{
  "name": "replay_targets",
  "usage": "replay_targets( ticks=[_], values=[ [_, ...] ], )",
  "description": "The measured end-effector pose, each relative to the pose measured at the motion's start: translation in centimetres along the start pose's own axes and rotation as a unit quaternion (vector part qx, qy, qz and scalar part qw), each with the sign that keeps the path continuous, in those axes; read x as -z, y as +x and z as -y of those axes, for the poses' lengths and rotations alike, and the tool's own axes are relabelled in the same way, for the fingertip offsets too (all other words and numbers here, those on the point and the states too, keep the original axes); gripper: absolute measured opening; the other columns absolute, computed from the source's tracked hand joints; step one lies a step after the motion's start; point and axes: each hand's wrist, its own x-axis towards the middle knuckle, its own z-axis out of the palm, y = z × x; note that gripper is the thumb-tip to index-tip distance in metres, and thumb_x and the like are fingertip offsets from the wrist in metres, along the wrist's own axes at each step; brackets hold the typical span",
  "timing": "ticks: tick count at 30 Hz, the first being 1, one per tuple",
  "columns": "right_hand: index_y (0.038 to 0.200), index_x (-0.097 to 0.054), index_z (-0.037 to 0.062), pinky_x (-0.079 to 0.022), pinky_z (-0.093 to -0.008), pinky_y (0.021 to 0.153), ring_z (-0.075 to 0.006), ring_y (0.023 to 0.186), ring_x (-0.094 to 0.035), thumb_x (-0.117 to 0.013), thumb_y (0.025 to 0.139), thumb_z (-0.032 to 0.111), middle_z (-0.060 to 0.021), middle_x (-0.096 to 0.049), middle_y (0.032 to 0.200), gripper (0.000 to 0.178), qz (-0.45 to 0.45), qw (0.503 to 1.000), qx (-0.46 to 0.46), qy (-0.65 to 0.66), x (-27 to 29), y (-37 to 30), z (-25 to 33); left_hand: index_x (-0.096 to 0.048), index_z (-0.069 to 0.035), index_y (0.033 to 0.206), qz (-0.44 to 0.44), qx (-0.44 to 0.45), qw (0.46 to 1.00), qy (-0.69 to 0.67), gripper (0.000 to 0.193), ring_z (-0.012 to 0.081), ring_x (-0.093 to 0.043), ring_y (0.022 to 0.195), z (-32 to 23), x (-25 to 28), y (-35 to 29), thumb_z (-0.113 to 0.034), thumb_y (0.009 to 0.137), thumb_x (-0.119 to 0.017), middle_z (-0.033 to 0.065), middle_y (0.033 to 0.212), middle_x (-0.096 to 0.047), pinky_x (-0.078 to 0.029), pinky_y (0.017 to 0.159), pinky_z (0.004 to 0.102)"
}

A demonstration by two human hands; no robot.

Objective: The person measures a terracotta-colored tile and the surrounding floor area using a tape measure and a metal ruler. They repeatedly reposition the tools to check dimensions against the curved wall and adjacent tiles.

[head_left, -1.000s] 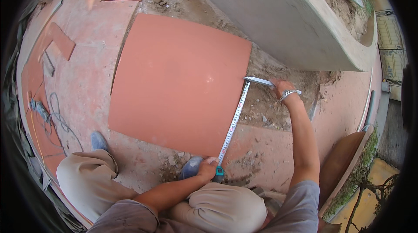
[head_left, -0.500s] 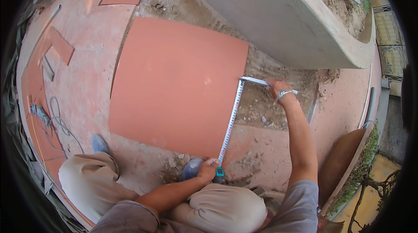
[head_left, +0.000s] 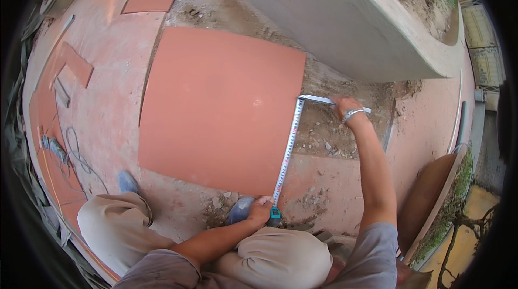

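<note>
A large square reddish tile (head_left: 221, 105) lies on the ground in front of me. Along its right edge runs the extended white blade of a tape measure (head_left: 275, 213) with a teal case. My left hand (head_left: 260, 211) is closed at the case, by the tile's near right corner. My right hand (head_left: 345, 108) grips a thin, flat silver strip (head_left: 318, 99) over the bare soil. The strip's pointed far end meets the tile's edge at the far end of the blade. Whether the two touch there I cannot tell.
A curved concrete planter wall (head_left: 334, 24) rises beyond the tile. Loose soil and stones (head_left: 329, 132) fill the gap on the right. At left lie a corded power tool (head_left: 55, 148) and cut tile pieces (head_left: 75, 62). My shoe (head_left: 127, 182) rests near the tile's left corner.
The whole view has shifted slightly. Both hands keep their grips, and the blade and silver strip stay in nearly the same place against the tile.
</note>
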Motion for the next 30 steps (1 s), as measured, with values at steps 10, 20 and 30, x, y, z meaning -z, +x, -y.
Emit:
replay_targets(
  ticks=[10,20,30],
  values=[
    [0.123,-0.061,0.0178,-0.053,-0.0487,0.085,-0.0387,0.099,-0.066,-0.056,0.094,0.017,-0.0181,-0.069,0.107,0.029,-0.051,0.992,-0.116,0.004,-2.0,-4.4,-3.9,-0.068,-0.002,0.107,0.048,-0.003,0.999,0.008,0.026,0.0077,-0.057,0.078,1.9,0.5,1.7,-0.025,0.101,-0.058,0.0000,0.088,-0.067,-0.048,0.072,0.0260],
    [0.101,-0.057,0.0018,-0.048,-0.0306,0.052,-0.0134,0.060,-0.057,-0.064,0.093,0.015,-0.0046,-0.058,0.072,0.017,-0.357,0.730,-0.209,0.544,-18.4,-14.5,3.9,-0.064,-0.006,0.113,0.283,-0.050,0.957,0.036,0.030,0.0084,-0.062,0.084,-8.2,5.2,0.9,-0.033,0.103,-0.054,0.0023,0.096,-0.069,-0.052,0.074,0.0267],
    [0.105,-0.058,0.0009,-0.048,-0.0318,0.057,-0.0126,0.062,-0.058,-0.065,0.091,0.016,-0.0062,-0.061,0.075,0.022,-0.279,0.613,-0.160,0.721,-16.0,-10.8,15.1,-0.065,-0.014,0.116,0.208,-0.078,0.898,0.379,0.029,0.0097,-0.064,0.082,-34.5,20.7,-2.0,-0.037,0.099,-0.058,0.0017,0.100,-0.071,-0.056,0.072,0.0298]
  ],
)
